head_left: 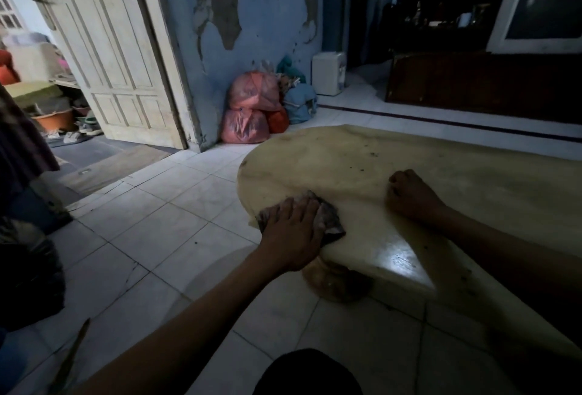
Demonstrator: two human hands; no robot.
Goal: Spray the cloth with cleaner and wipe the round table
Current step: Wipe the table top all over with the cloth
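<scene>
The round table point(362, 155) has a pale cream top with small dark specks and stands on a rounded wooden pedestal. A dark, crumpled cloth point(329, 221) lies at the table's near left edge. My left hand point(291, 230) presses flat on the cloth, fingers straight and spread over it. My right hand point(409, 194) rests on the tabletop to the right, fingers curled into a loose fist with nothing in it. No cleaner bottle shows in the view.
White tiled floor point(157, 237) surrounds the table. Pink plastic bags point(248, 107) and a blue bundle sit against the peeling blue wall. A cream panelled door point(110, 48) stands open at left. A dark cabinet with a white television point(541, 16) is at the right.
</scene>
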